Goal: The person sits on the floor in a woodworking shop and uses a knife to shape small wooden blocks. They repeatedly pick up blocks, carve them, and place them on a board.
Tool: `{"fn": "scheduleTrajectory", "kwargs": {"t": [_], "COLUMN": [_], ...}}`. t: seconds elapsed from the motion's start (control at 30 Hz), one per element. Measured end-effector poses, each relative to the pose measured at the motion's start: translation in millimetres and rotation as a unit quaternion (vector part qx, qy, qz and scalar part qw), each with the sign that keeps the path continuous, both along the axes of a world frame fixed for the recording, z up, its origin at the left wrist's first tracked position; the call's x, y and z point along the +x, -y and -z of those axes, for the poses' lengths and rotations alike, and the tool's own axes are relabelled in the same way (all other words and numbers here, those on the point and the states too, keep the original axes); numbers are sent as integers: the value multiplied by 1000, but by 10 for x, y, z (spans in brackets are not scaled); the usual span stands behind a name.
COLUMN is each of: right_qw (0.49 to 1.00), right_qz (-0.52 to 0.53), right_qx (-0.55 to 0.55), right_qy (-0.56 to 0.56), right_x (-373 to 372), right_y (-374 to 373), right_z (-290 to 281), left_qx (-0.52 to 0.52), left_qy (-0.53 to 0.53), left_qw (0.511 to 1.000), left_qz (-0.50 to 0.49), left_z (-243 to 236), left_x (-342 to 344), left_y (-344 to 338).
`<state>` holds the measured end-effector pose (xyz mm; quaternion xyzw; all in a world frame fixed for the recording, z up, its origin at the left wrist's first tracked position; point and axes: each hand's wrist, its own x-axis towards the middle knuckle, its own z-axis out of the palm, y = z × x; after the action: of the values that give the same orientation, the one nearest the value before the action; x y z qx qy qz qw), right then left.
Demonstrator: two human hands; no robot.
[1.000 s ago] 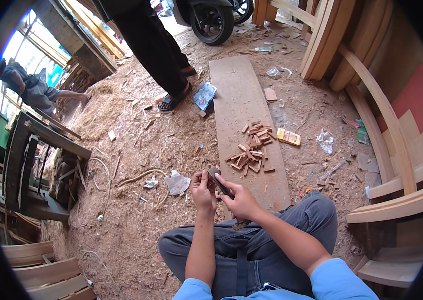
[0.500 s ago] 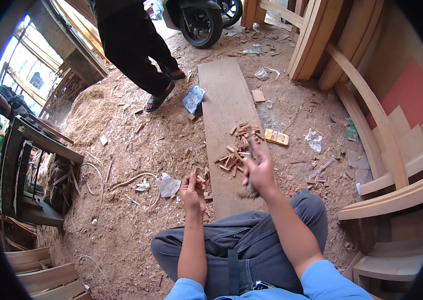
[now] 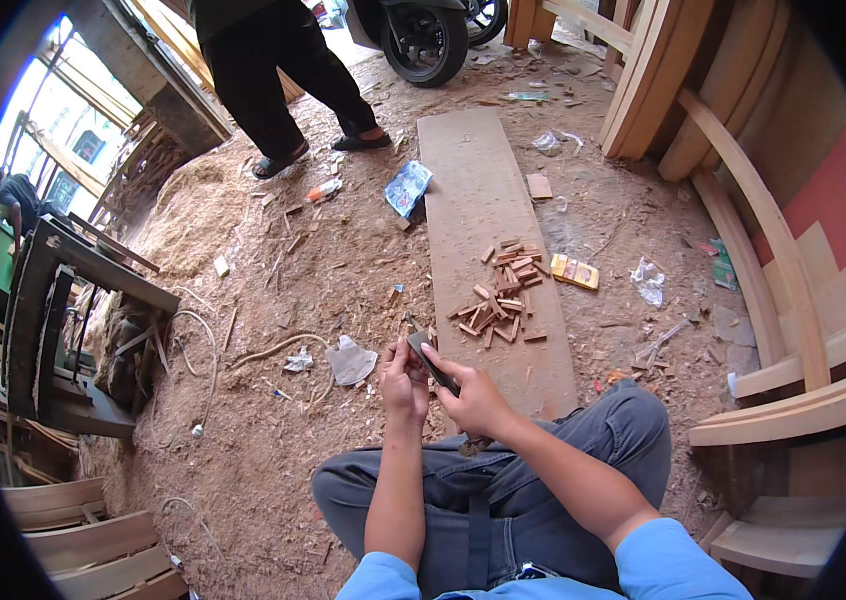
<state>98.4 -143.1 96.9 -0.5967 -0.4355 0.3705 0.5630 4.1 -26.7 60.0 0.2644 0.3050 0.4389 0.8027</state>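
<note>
Below centre, the right hand clenches its fingers around a dark tool; the left hand's curl against it, hold unclear. Beyond, wood pieces litter a plank, right of it 1 yellow packet; top centre, a wheel.

Your held tool: dark, smooth, metal-looking | your small blocks: bare matt wood | plank before you: matt, speckled wood | your trousers: matt cloth | blue packet: glossy, plastic-looking
</note>
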Motion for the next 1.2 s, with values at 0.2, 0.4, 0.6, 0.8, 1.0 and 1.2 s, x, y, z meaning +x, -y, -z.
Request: {"fn": "scheduleTrajectory", "kwargs": {"t": [0.2, 0.4, 0.6, 0.8, 1.0, 1.2], "right_qw": [999, 933, 967, 999, 999, 999], "right_qz": [-6, 324, 135, -1, -9, -20], "right_qx": [-34, -18, -18, -9, -27, -33], "right_qy": [-14, -157, -216, -52, 28, 23], "right_x": [-9, 773, 517, 42, 40, 6], "right_y": [-33, -74, 103, 36, 79, 40], "right_z": [55, -405, -256, -198, -208, -143], "left_qx": [19, 42, -10, -23, -17, 31], "left_qy": [25, -80, 20, 67, 30, 74], "left_qw": [999, 981, 999, 997, 999, 996], "left_qz": [34, 174, 43, 37, 19, 35], "left_z": [43, -8, -38, -75, -98, -30], "left_x": [-14, 168, 44, -50, 1, -39], "left_y": [4, 445, 130, 38, 1, 6]}}
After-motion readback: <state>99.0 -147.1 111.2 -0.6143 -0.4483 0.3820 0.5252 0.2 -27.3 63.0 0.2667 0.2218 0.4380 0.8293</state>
